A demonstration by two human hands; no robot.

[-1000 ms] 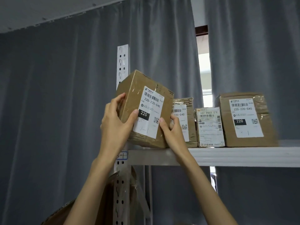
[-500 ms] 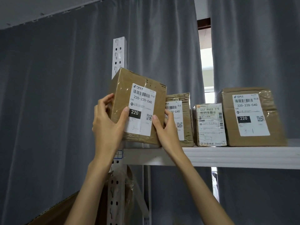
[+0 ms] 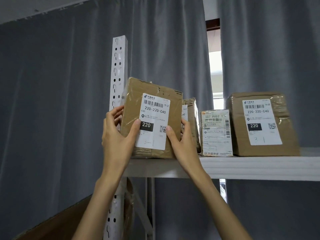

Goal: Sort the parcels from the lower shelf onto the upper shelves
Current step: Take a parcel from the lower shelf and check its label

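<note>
A brown cardboard parcel (image 3: 152, 101) with a white label reading 220-220-C40 stands at the left end of the white upper shelf (image 3: 251, 166), its bottom resting on the board. My left hand (image 3: 117, 137) grips its left side, thumb across the front. My right hand (image 3: 183, 141) holds its lower right corner. Behind it a taped parcel (image 3: 191, 111) is partly hidden. Further right stand a small white-labelled parcel (image 3: 216, 132) and a large brown parcel (image 3: 261, 123) with the same 220 label.
A white perforated shelf post (image 3: 118, 70) rises just left of the held parcel. Grey curtains (image 3: 52, 101) hang behind the shelf, with a bright gap (image 3: 214, 66) between them. A brown cardboard edge (image 3: 57, 222) shows at the lower left.
The parcel was tilted in the air above the shelf's left end; both hands have lowered and straightened it so that it now stands nearly upright on the shelf.
</note>
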